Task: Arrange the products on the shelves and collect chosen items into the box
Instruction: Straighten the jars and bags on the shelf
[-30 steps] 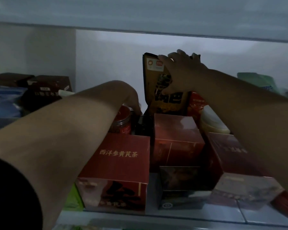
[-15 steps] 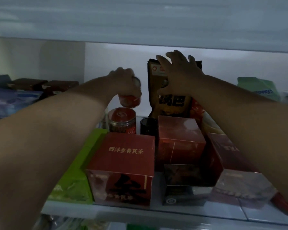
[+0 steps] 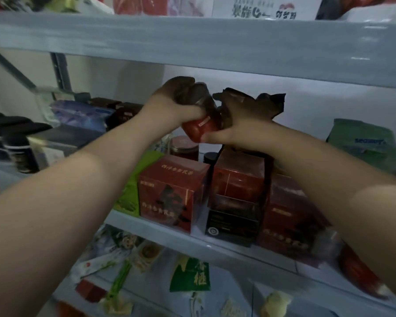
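Mid-pick, the left hand [image 3: 181, 104] clamps the red jar [image 3: 199, 129] above the shelf [image 3: 198, 227], the right hand [image 3: 242, 115] clutches the dark pouch [image 3: 272, 104]; next, probably carry the jar to the box.

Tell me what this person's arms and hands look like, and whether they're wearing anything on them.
Both arms are bare: no sleeve shows on the left forearm or the right forearm, and no watch or bracelet at either wrist. No gloves. The left hand and right hand are in deep shadow, so rings cannot be ruled out.
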Demonstrator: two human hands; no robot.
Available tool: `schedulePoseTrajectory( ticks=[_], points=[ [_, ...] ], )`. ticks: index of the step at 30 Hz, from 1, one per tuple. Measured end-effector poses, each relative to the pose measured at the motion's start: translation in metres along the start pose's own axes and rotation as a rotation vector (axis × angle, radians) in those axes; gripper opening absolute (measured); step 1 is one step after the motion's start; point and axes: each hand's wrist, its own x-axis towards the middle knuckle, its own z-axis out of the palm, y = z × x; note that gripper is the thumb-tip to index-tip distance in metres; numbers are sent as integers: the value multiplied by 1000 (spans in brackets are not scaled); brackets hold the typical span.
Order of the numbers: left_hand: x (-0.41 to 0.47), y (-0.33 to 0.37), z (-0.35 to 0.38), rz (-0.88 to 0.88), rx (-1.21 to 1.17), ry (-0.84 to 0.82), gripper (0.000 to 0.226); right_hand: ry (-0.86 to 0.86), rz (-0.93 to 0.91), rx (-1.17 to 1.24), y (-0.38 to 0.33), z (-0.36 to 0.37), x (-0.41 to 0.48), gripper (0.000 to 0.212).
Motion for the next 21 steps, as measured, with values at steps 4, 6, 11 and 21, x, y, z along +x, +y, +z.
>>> schedulePoseTrajectory(
  ticks=[4,6,11,21],
  points=[
    [-52,4,3,-37,-535,57,88,-39,-60,264,-29,-1,-43,113],
    [-77,11,6,-69,-724,71,99,21,-90,346,-43,-3,-66,108],
    [-149,23,19,-122,-930,-52,103,90,-68,521,-69,12,-126,90],
    [-261,-5,17,-316,-1104,-107,63,197,73,964,-92,114,-215,74]
  ],
)
